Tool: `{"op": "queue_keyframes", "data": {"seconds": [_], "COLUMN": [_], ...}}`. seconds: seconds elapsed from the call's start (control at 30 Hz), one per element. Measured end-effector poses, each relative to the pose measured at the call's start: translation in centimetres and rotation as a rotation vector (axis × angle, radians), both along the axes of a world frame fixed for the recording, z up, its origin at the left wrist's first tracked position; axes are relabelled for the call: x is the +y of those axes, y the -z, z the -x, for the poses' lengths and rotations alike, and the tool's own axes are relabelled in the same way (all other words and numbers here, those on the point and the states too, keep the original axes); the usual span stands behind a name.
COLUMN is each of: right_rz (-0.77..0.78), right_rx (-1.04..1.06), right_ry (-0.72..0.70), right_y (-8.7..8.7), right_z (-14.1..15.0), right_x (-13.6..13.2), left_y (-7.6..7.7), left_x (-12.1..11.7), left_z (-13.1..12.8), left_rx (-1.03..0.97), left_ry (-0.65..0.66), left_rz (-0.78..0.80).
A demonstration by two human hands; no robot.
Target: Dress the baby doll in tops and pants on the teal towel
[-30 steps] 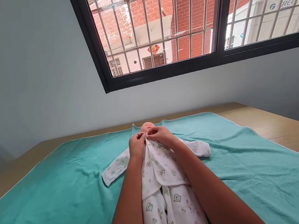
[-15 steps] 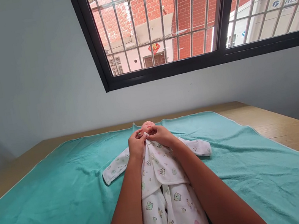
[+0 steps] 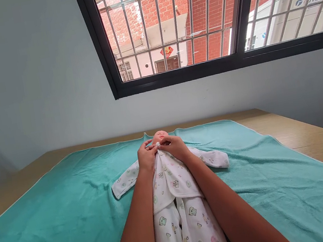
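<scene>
Hands (image 3: 147, 158) (image 3: 176, 147) on collar (image 3: 158, 144), neck hidden

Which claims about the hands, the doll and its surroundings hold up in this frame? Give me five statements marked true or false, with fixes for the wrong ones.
1. The left hand and right hand are both at the neck end of the printed top. True.
2. The doll lies face down. False: the doll lies face up.
3. The sleeves spread out to either side. True.
4. The towel is red. False: the towel is teal.
5. A barred window is in view. True.
</scene>
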State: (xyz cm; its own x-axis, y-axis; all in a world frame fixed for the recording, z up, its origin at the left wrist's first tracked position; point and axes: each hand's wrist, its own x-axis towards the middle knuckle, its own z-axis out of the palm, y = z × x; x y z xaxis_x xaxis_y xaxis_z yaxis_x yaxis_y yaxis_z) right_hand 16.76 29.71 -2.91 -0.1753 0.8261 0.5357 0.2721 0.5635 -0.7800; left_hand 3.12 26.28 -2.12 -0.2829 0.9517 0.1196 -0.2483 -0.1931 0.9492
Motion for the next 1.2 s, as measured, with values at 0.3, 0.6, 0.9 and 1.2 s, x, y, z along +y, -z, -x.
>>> {"op": "queue_keyframes", "data": {"seconds": [0.3,0.6,0.9,1.2], "right_rz": [0.267,0.316,0.170,0.253], "right_rx": [0.019,0.003,-0.105,-0.070], "right_ry": [-0.059,-0.043,-0.025,-0.028], "right_y": [-0.5,-0.8,-0.8,-0.6], "right_z": [-0.9,-0.9,-0.2,-0.4], "right_x": [0.6,0.4,0.2,0.6], "left_y": [-0.4,0.2,-0.2,-0.1], "left_x": [-0.4,0.2,-0.3,0.0], "left_z": [-0.6,-0.3,-0.4,-0.4], "left_rx": [0.079,0.228,0.301,0.291], "left_ry": [0.030,0.056,0.054,0.010], "left_rz": [-0.080,-0.119,-0.140,-0.105]}}
